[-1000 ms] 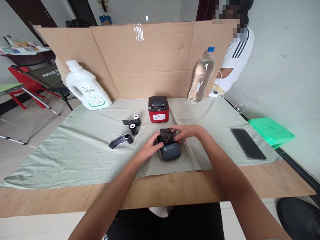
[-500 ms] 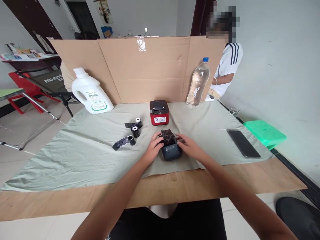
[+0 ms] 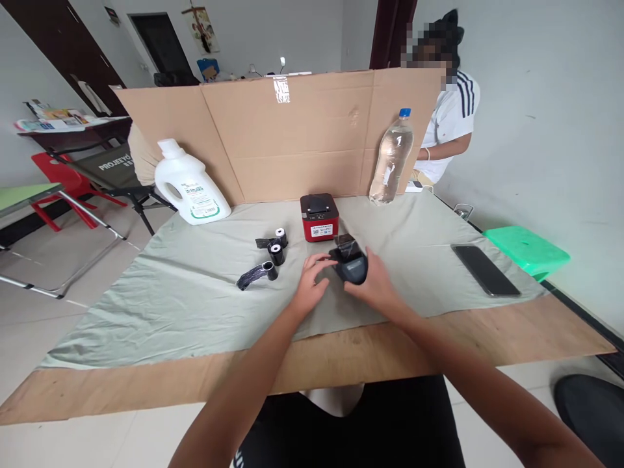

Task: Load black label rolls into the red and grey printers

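A small dark blue printer (image 3: pixel 351 265) with a dark marbled strip standing out of its top is lifted a little and tilted, at the middle of the grey-green cloth (image 3: pixel 195 292). My right hand (image 3: pixel 375 286) grips it from the near right side. My left hand (image 3: pixel 312 281) touches its left side with curled fingers. A red and black printer (image 3: pixel 318 218) stands just behind. Three small black rolls (image 3: pixel 271 255) lie to the left, one with a loose tail.
A white detergent jug (image 3: pixel 191 192) and a clear water bottle (image 3: pixel 391 159) stand before a cardboard screen (image 3: pixel 292 130). A black phone (image 3: pixel 485 270) lies at the right. A person in a white shirt (image 3: pixel 451 127) sits beyond the screen. A green stool (image 3: pixel 529 250) is at the right.
The dark blue printer has been raised off the cloth and shifted right and away, now tilted. My right hand has closed round it. The view has swung a little.
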Action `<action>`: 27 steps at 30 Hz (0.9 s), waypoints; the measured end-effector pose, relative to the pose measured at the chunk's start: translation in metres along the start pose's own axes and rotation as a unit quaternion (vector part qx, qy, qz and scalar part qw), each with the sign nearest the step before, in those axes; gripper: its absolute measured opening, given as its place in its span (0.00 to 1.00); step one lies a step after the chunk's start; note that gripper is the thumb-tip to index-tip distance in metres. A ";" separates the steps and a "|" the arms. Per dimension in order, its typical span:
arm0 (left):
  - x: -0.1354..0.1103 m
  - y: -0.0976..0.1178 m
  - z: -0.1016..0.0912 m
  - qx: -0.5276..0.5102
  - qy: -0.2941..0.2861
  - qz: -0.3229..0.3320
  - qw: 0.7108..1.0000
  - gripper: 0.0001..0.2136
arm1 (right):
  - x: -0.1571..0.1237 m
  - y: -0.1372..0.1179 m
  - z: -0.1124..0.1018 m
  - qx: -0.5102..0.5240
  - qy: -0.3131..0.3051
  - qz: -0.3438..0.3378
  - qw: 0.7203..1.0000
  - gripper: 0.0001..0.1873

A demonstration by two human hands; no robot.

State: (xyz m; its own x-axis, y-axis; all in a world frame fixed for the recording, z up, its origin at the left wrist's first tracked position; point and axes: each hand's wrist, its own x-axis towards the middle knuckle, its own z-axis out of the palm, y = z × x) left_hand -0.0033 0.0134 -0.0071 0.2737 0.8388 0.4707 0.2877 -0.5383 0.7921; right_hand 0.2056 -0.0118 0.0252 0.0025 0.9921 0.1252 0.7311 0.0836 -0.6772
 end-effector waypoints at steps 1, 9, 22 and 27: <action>0.001 -0.002 0.000 -0.003 0.000 -0.011 1.000 0.26 | 0.014 0.003 -0.004 -0.003 0.032 0.013 0.999 0.61; 0.004 -0.001 0.002 0.009 -0.043 -0.060 0.997 0.27 | 0.139 0.024 -0.008 -0.075 0.130 0.116 0.982 0.56; 0.016 -0.020 -0.010 -0.053 0.098 -0.125 0.986 0.29 | 0.173 0.030 0.005 -0.074 0.150 0.049 0.985 0.59; 0.084 -0.047 -0.021 -0.139 0.159 -0.195 0.958 0.38 | 0.171 0.007 0.017 0.090 -0.007 -0.131 0.987 0.55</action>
State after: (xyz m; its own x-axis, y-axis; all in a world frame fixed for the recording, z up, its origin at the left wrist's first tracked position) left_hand -0.0135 0.1107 0.0034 -0.1118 0.9778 0.1770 0.0428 -0.1732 0.9840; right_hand 0.1991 0.1604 0.0295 -0.1821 0.9351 0.3041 0.5713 0.3523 -0.7412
